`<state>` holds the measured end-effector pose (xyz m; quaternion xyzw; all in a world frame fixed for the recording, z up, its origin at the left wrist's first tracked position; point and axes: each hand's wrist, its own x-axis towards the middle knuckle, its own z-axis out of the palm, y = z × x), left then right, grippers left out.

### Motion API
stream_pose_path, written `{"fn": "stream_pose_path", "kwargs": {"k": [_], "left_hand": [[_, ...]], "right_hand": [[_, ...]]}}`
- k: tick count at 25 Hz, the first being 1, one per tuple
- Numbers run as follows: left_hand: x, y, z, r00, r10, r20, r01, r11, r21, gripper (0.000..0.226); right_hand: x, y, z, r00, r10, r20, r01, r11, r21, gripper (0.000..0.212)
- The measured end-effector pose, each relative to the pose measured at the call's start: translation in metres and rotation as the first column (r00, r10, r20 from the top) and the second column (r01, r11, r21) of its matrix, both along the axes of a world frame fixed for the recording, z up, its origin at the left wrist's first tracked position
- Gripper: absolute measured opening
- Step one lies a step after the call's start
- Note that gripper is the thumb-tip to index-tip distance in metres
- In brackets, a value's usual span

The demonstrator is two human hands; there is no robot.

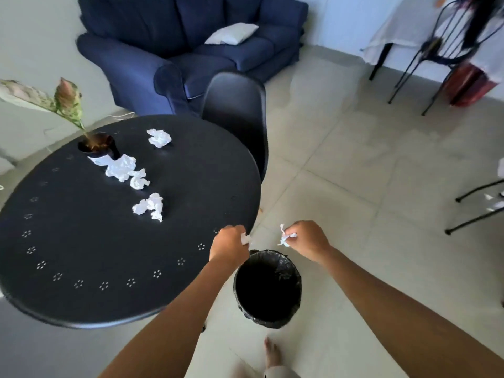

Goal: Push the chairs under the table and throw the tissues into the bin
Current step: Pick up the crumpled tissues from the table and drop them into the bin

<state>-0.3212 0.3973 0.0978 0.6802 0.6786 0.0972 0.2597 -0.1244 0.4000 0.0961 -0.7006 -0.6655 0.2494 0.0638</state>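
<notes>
Fingers (pixel 293 232) pinching tissue (pixel 285 237), both hands fisted above bin (pixel 268 289)

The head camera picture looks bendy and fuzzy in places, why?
Head view: the wide lens bows the round black table and stretches both arms at the bottom edge; the metal-frame chair top right is smeared with blur; soft daylight casts only faint shadows on the pale tiled floor, while the crumpled white tissues stay fairly sharp.

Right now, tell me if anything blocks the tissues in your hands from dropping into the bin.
Nothing visible does. The bin stands open just below the left hand and right hand, each closed on a tissue.
</notes>
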Motion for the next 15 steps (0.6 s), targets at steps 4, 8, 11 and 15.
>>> {"fn": "stream_pose_path", "kwargs": {"k": [4, 8, 11, 15], "left_hand": [[0.049, -0.013, -0.029, 0.989, -0.145, 0.01, 0.146, 0.987, -0.066, 0.029], [0.069, -0.025, -0.071, 0.993, -0.116, 0.008, 0.116, 0.982, -0.149, 0.032], [0.074, -0.03, -0.114, 0.995, -0.099, 0.008, 0.098, 0.963, -0.252, 0.035], [0.077, -0.038, -0.172, 0.998, 0.045, 0.038, -0.03, 0.943, -0.33, 0.035]], "right_hand": [[0.044, -0.047, -0.031, 0.984, -0.176, 0.011, 0.177, 0.982, -0.063, 0.022], [0.057, -0.066, -0.076, 0.931, -0.354, -0.092, 0.332, 0.923, -0.193, 0.026], [0.055, -0.066, -0.124, 0.893, -0.428, -0.136, 0.378, 0.88, -0.288, 0.043], [0.045, -0.054, -0.186, 0.698, -0.657, -0.283, 0.495, 0.729, -0.472, 0.025]]}}
